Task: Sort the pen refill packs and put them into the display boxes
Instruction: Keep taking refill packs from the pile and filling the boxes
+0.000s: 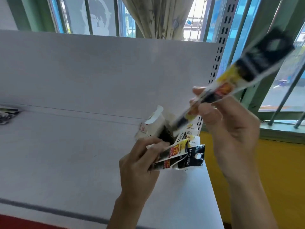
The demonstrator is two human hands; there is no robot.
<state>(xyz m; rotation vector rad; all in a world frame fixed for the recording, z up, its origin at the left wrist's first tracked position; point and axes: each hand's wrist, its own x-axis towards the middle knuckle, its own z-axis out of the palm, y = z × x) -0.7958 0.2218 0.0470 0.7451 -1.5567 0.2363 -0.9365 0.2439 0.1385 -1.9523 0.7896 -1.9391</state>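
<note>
Right hand is pinching one blurred refill pack, raised and tilted above the open box. Left hand is gripping a bundle of packs over the white shelf, just in front of the box.

I am holding a bundle of refill packs in my left hand, low over the right part of the shelf. My right hand is pinching a single pack above and to the right of the bundle, with its far end pointing up past the shelf's right edge. A display box is standing on the shelf just behind my left hand. Some other packs are lying at the far left, well apart, near the back panel. A curtain is hanging behind that panel.
</note>
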